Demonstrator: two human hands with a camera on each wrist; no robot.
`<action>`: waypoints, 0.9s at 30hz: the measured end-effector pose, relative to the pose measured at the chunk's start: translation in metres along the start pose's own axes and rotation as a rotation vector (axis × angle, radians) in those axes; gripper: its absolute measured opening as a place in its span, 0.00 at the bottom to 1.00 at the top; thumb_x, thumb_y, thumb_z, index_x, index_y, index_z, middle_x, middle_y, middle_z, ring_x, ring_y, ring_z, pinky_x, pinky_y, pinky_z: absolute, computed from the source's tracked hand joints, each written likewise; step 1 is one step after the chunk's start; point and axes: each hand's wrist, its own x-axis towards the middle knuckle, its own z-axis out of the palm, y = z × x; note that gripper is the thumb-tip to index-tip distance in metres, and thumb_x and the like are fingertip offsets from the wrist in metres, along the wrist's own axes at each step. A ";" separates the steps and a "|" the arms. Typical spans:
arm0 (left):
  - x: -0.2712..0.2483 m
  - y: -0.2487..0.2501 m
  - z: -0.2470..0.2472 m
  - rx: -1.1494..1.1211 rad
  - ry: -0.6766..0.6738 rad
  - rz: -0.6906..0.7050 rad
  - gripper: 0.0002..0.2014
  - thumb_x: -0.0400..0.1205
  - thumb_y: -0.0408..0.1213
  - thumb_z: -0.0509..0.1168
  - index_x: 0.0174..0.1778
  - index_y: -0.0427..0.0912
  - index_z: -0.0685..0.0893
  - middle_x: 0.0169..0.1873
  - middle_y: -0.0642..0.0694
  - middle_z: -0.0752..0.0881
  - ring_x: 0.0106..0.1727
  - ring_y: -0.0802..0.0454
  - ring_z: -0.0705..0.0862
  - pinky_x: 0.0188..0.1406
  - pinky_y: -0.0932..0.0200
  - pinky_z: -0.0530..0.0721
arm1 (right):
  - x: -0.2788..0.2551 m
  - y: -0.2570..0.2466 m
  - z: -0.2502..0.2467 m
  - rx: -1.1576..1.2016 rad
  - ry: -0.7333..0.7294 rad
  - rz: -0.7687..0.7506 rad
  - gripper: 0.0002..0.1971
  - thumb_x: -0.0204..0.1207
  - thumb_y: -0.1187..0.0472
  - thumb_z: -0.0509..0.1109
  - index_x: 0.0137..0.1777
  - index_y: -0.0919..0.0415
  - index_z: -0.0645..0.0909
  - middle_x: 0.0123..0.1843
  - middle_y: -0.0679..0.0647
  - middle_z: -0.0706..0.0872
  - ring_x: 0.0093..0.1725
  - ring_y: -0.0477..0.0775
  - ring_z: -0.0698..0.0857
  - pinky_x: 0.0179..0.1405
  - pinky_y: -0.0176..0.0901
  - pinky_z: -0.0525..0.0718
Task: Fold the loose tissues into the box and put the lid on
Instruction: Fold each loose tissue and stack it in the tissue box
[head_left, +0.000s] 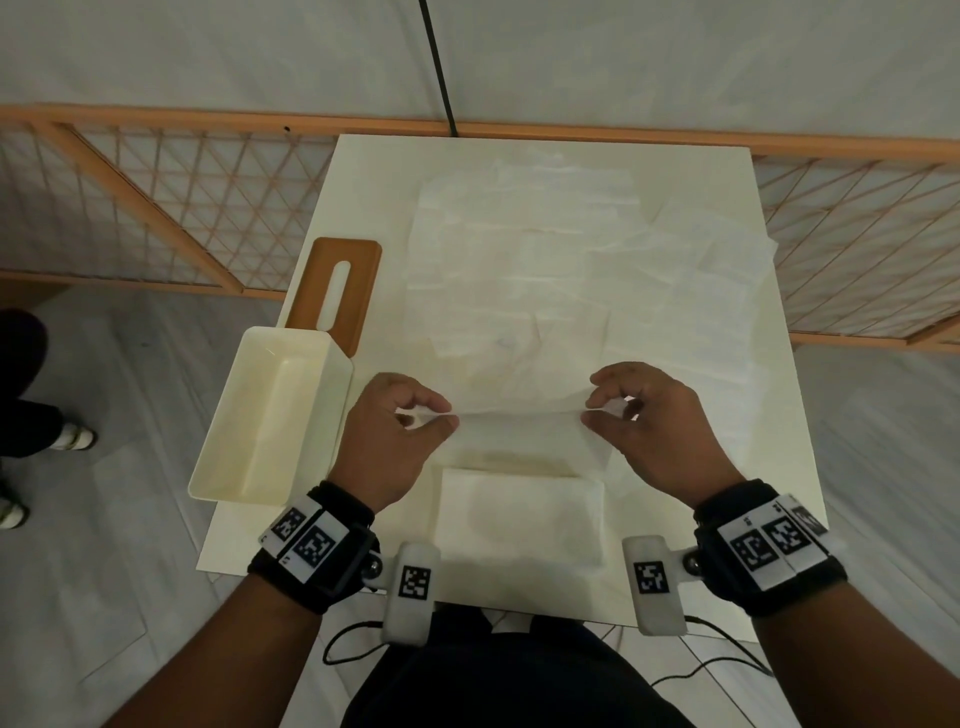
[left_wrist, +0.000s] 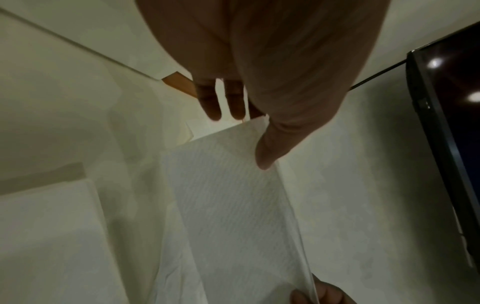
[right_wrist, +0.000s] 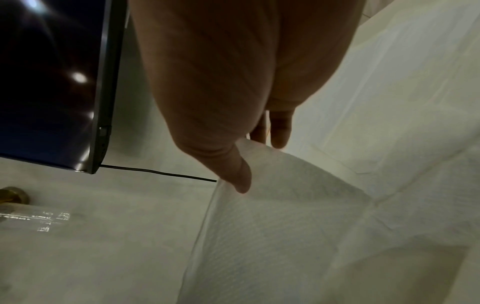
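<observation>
A thin white tissue is stretched above the table between my two hands. My left hand pinches its left corner, my right hand its right corner. The left wrist view shows the tissue hanging from my thumb and fingers; the right wrist view shows the tissue under my thumb. A folded tissue lies near the front edge. Several loose tissues are spread over the far half. The open cream box stands at the left, with the brown slotted lid behind it.
The white table is small, its edges close on all sides. A wooden lattice railing runs behind it. Another person's feet stand at the far left. A dark screen and a black cable show in the background.
</observation>
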 end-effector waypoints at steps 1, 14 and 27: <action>0.000 -0.001 -0.002 0.032 -0.013 0.010 0.09 0.73 0.35 0.79 0.38 0.54 0.88 0.55 0.57 0.82 0.60 0.60 0.82 0.58 0.62 0.79 | -0.001 0.000 -0.001 -0.024 -0.006 -0.002 0.12 0.70 0.64 0.83 0.39 0.45 0.86 0.56 0.39 0.87 0.53 0.38 0.83 0.43 0.26 0.77; -0.005 0.002 -0.003 -0.266 -0.189 -0.130 0.12 0.82 0.24 0.68 0.48 0.45 0.74 0.45 0.43 0.93 0.49 0.43 0.89 0.50 0.49 0.86 | -0.005 -0.004 -0.004 0.305 -0.112 0.234 0.11 0.74 0.69 0.78 0.50 0.53 0.84 0.38 0.69 0.88 0.34 0.59 0.84 0.34 0.50 0.80; -0.020 -0.070 0.045 0.192 -0.274 -0.183 0.11 0.80 0.31 0.69 0.53 0.50 0.80 0.35 0.49 0.89 0.37 0.53 0.85 0.31 0.75 0.78 | -0.046 0.064 0.051 -0.183 -0.224 0.396 0.13 0.69 0.65 0.79 0.50 0.54 0.82 0.37 0.47 0.82 0.35 0.44 0.81 0.29 0.23 0.74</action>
